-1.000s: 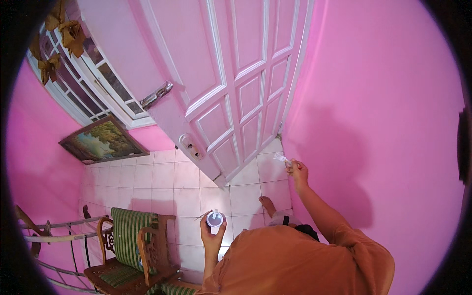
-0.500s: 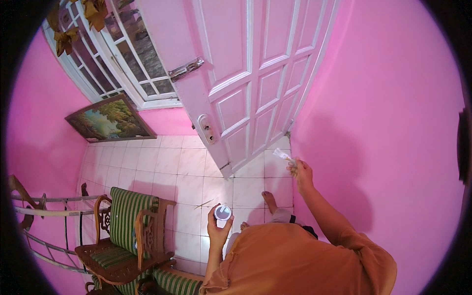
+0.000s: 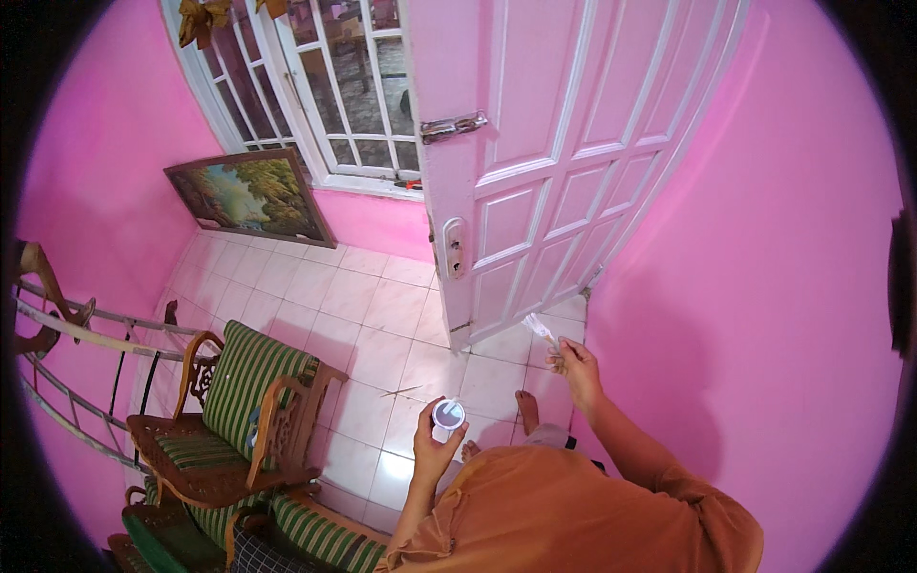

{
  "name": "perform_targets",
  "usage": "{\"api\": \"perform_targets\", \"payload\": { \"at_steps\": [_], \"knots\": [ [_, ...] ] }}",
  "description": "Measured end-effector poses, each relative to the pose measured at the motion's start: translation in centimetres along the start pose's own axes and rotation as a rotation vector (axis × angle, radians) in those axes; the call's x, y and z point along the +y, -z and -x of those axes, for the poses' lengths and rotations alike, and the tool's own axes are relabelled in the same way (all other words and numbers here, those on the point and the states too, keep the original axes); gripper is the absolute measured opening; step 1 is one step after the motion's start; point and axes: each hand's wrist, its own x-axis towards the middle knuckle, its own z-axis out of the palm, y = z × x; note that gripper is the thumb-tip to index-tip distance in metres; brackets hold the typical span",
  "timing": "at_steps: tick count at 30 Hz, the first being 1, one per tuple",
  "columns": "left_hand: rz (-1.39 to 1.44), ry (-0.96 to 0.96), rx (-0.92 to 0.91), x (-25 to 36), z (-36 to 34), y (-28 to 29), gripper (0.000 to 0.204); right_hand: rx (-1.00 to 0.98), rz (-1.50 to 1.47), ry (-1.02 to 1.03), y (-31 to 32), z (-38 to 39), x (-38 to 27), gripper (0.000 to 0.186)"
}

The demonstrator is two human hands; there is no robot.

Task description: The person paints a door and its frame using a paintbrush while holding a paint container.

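The fingers of the right hand (image 3: pixel 575 371) are curled round the handle of a small flat brush with pale, white-coated bristles (image 3: pixel 536 327), its tip pointing away from the body and up toward the left, apparently clear of any surface. The left hand's (image 3: pixel 433 452) fingers and thumb grasp the sides of a small round white cup (image 3: pixel 448 414), greyish inside, with a pale strip across its mouth that I cannot identify. Beyond the cup, a thin pale stick (image 3: pixel 401 391) lies on the glossy whitish floor tiles (image 3: pixel 363 355); past the brush stands a pink panelled door with silvery-white mouldings (image 3: pixel 516 224). I judge this to be a pause in brush work, between dipping and stroking; the next move seems to call for a level cup and a light, controlled grip on the brush
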Motion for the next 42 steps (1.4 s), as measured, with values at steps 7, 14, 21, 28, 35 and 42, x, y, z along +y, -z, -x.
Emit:
{"api": "perform_targets", "payload": {
  "at_steps": [7,14,21,28,35,42],
  "knots": [
    [-0.01,-0.004,0.053,-0.3,0.2,1.1,0.064,-0.114,0.044,0.002,-1.8,-0.2,0.7,0.03],
    [-0.032,-0.036,0.11,-0.8,1.1,2.0,0.065,-0.15,0.092,0.028,-2.7,-0.9,2.9,0.027],
    [0.022,0.004,0.125,-0.1,2.7,2.8,0.068,-0.176,0.076,-0.059,-5.5,0.8,1.6,0.025],
    [0.112,0.001,0.084,0.1,2.0,2.3,0.064,-0.177,0.053,-0.059,-5.3,0.7,0.6,0.024],
    [0.123,0.021,0.033,1.4,1.2,1.2,0.066,-0.158,-0.024,-0.033,-3.7,0.4,0.8,0.024],
    [0.14,-0.001,0.002,0.5,0.4,0.3,0.063,-0.088,-0.065,-0.031,-2.5,0.7,0.3,0.025]
  ]
}}
